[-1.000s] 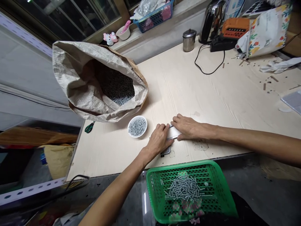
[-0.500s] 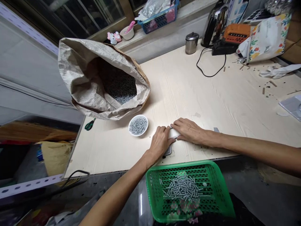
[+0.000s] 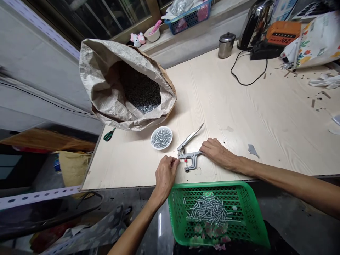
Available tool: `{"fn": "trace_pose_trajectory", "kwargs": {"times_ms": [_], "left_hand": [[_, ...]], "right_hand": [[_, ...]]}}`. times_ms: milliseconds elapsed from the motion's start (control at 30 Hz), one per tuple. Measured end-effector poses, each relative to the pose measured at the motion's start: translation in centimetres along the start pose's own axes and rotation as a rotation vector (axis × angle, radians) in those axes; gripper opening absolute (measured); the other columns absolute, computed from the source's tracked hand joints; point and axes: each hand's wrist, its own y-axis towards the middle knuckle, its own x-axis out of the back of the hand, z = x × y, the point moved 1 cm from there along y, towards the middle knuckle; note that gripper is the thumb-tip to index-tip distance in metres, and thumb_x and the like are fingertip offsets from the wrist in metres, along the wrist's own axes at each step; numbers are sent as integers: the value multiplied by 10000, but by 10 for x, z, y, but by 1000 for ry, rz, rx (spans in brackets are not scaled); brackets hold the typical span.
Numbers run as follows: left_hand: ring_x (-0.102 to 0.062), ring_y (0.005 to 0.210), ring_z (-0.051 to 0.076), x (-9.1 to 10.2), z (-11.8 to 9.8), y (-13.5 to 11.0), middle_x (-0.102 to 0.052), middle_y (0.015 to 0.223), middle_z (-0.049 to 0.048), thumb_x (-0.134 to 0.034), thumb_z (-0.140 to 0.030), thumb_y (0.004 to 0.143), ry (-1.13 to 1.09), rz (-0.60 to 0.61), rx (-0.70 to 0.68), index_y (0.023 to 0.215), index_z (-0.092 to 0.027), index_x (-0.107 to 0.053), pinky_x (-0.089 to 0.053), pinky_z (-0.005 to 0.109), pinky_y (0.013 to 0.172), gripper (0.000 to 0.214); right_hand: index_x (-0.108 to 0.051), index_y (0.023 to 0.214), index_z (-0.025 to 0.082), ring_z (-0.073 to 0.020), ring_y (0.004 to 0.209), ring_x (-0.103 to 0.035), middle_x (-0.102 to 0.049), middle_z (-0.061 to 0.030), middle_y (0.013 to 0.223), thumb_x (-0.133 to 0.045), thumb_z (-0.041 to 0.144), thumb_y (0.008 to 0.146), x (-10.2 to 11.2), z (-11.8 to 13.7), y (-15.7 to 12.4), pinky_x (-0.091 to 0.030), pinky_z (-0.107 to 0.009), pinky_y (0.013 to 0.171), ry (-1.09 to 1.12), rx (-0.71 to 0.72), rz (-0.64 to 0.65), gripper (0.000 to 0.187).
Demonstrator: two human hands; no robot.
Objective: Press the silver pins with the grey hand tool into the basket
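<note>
A pair of grey metal snap-fastener pliers lies on the wooden table, its upper handle raised and a spring and small red part showing at its jaw. My right hand is closed round the end of the lower handle. Just left of the jaw, my left hand has thumb and forefinger pressed together; whatever they pinch is too small to make out. A white bowl full of small silver screw-like pieces stands behind my left hand. Nearest me is a green basket with a heap of similar pieces.
A large open sack of dark and silver pieces stands at the back left. Green-handled scissors lie by the left edge. A metal canister, a kettle and a black cord are at the back.
Both hands were together round the pliers. Now my left hand has moved left, off the handle, and the upper handle has sprung up. The view has shifted slightly.
</note>
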Motion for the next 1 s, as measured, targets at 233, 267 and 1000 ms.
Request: {"fn": "trace_pose_trajectory", "kwargs": {"times_ms": [233, 267, 1000], "left_hand": [[-600, 739, 177, -11, 8, -6, -643, 823, 43, -504, -280, 913, -119, 23, 29, 821, -173, -635, -434, 306, 686, 193], [-603, 756, 177, -14, 7, -5, -643, 845, 42, -502, -269, 915, -116, 29, -9, 871, -176, -638, -442, 303, 694, 170], [-529, 913, 255, 46, 24, 74, -634, 942, 100, -543, -236, 896, 383, -232, -104, 960, -188, -705, -458, 326, 692, 180]], "right_hand": [[-532, 937, 194, -205, 828, -419, -553, -67, 914, -339, 276, 1000, -1, -13, 0, -328, -342, 728, 204, -59, 21, 220], [-528, 941, 198, -208, 833, -423, -551, -69, 919, -340, 294, 1000, 1, -15, 1, -339, -347, 734, 240, -70, 14, 219], [-543, 942, 210, -205, 822, -456, -576, -68, 904, -317, 325, 1005, 2, -27, 0, -359, -360, 731, 212, -136, -43, 261]]}}
